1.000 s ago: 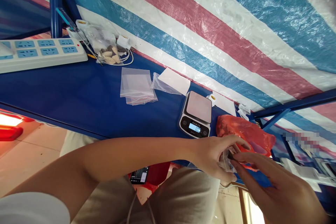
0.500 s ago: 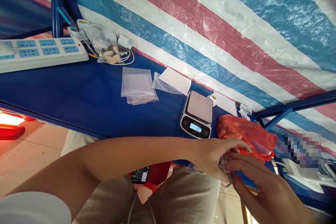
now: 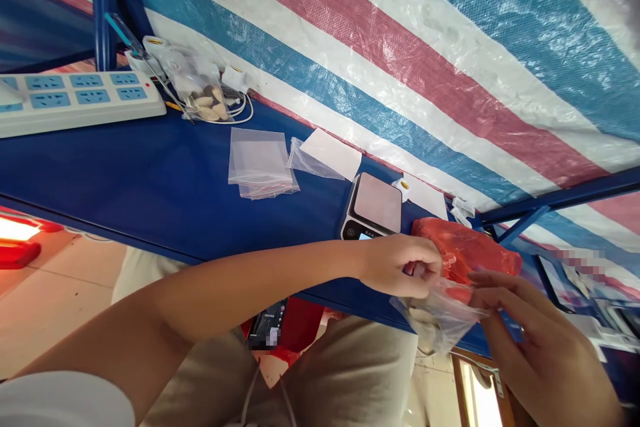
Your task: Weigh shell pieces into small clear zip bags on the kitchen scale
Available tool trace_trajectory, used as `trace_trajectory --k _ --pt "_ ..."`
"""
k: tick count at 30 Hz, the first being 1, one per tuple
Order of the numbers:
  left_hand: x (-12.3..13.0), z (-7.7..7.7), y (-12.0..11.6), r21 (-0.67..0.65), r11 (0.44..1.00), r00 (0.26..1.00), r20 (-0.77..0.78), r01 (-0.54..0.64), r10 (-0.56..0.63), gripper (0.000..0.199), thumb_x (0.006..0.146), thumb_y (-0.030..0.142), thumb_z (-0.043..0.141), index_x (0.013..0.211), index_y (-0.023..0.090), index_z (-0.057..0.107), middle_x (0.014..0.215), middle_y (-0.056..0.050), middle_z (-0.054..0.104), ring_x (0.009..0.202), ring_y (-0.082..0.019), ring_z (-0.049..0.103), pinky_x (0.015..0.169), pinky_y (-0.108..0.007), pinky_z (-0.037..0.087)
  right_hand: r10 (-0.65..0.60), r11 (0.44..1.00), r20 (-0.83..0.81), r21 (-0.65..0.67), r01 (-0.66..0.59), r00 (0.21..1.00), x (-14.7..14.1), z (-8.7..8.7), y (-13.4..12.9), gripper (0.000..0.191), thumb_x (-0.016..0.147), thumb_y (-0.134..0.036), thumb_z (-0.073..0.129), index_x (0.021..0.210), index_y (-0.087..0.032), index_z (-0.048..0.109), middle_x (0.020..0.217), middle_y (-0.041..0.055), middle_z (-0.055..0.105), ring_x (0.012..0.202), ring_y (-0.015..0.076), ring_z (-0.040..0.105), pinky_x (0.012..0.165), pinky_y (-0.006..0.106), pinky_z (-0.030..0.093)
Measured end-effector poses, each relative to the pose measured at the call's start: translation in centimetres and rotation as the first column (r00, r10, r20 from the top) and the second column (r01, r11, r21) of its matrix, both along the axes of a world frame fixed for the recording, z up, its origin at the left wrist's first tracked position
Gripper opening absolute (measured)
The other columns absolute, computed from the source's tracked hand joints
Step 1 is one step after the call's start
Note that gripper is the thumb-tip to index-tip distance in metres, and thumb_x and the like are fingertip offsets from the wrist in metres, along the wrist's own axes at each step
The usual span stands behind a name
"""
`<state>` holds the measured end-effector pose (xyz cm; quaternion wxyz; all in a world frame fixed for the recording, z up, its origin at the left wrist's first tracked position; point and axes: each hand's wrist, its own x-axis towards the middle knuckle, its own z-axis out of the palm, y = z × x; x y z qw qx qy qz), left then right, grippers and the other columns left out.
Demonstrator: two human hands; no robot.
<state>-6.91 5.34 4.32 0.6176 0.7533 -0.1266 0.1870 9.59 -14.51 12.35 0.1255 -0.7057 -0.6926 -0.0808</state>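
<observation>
A clear plastic bag point(image 3: 445, 320) with pale pieces at its bottom hangs between my two hands, just past the table's front edge. My left hand point(image 3: 403, 265) is closed on one top corner of it, with the fingers curled in. The opposite side of the bag is pinched between thumb and fingers of my right hand point(image 3: 520, 330). Right behind my left hand stands a digital scale point(image 3: 379, 203), its display partly covered by the wrist. A red plastic bag point(image 3: 465, 247) lies crumpled beyond both hands, to the right of the scale.
Flat clear bags point(image 3: 263, 160) lie stacked on the blue table point(image 3: 150, 180), beside a white paper sheet point(image 3: 334, 152). At the far left are a power strip point(image 3: 80, 100) and a bag of pale slices point(image 3: 207, 103). A phone point(image 3: 267, 325) rests below the table edge.
My hands have moved apart, stretching the clear bag between them so more of it shows. My left forearm has risen slightly and now covers part of the scale's display.
</observation>
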Motion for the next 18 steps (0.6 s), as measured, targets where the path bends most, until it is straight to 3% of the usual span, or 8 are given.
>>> trace_trajectory --k 4,8,10,12,14,16,18 --pt "-0.2 0.2 0.6 0.034 0.992 0.992 -0.024 -0.119 0.12 0.008 0.081 0.013 0.056 0.084 0.02 0.053 0.097 -0.005 0.061 0.086 -0.014 0.054 0.08 -0.03 0.047 -0.054 0.996 -0.095 -0.077 0.046 0.994 0.3 -0.5 0.5 0.019 0.095 -0.031 0.058 0.103 -0.026 0.074 0.11 0.0042 0.079 0.096 0.0235 0.079 0.075 0.029 0.063" --pt "0.4 -0.7 0.4 0.06 0.983 0.984 0.046 -0.174 0.171 0.01 0.086 0.015 0.058 0.095 0.019 0.058 0.104 -0.008 0.066 0.09 -0.014 0.058 0.082 -0.03 0.048 -0.182 0.977 -0.27 -0.156 0.143 0.945 -1.4 -1.4 1.1 0.034 0.088 -0.047 0.07 0.111 -0.024 0.078 0.108 0.0062 0.081 0.096 0.0278 0.079 0.074 0.032 0.064" --pt "0.8 -1.2 0.2 0.055 0.981 0.98 0.085 -0.186 0.181 0.01 0.088 0.016 0.058 0.098 0.017 0.061 0.107 -0.01 0.067 0.094 -0.015 0.06 0.086 -0.03 0.049 -0.279 0.957 -0.368 -0.183 0.225 0.887 -1.6 -2.5 1.5 0.037 0.083 -0.054 0.077 0.106 -0.024 0.081 0.105 0.0059 0.081 0.092 0.0272 0.078 0.071 0.03 0.062" --pt "1.0 -1.5 0.1 0.001 0.977 0.975 0.076 -0.211 0.21 0.014 0.091 0.02 0.059 0.103 0.017 0.063 0.114 -0.012 0.068 0.1 -0.016 0.063 0.089 -0.032 0.05 -0.377 0.926 -0.5 -0.228 0.302 0.78 -1.2 -3.8 1.7 0.039 0.081 -0.057 0.08 0.101 -0.023 0.083 0.095 0.0049 0.081 0.086 0.0255 0.078 0.07 0.028 0.061" --pt "0.8 -1.4 0.2 -0.092 0.97 0.975 -0.019 -0.223 0.222 0.032 0.091 0.03 0.065 0.12 0.017 0.061 0.127 -0.014 0.066 0.11 -0.019 0.064 0.092 -0.034 0.052 -0.426 0.901 -0.639 -0.234 0.366 0.64 -0.5 -4.9 1.8 0.039 0.08 -0.057 0.082 0.097 -0.022 0.084 0.086 0.0042 0.08 0.082 0.0241 0.077 0.071 0.028 0.06" --pt "0.5 -1.2 0.5 -0.169 0.971 0.976 -0.165 -0.168 0.14 0.067 0.083 0.043 0.076 0.14 0.02 0.05 0.138 -0.014 0.063 0.12 -0.022 0.063 0.095 -0.036 0.052 -0.42 0.871 -0.753 -0.178 0.458 0.506 0.2 -5.8 1.6 0.039 0.079 -0.055 0.085 0.097 -0.021 0.084 0.088 0.0049 0.081 0.083 0.024 0.076 0.075 0.029 0.06" --pt "0.2 -0.9 0.9 -0.188 0.98 0.958 -0.288 -0.065 0.008 0.091 0.073 0.049 0.085 0.149 0.021 0.043 0.136 -0.013 0.064 0.122 -0.025 0.064 0.096 -0.038 0.052 -0.363 0.853 -0.813 -0.093 0.513 0.455 0.4 -6.2 1.3 0.039 0.08 -0.052 0.086 0.102 -0.02 0.083 0.094 0.0064 0.081 0.084 0.0246 0.077 0.077 0.031 0.061"
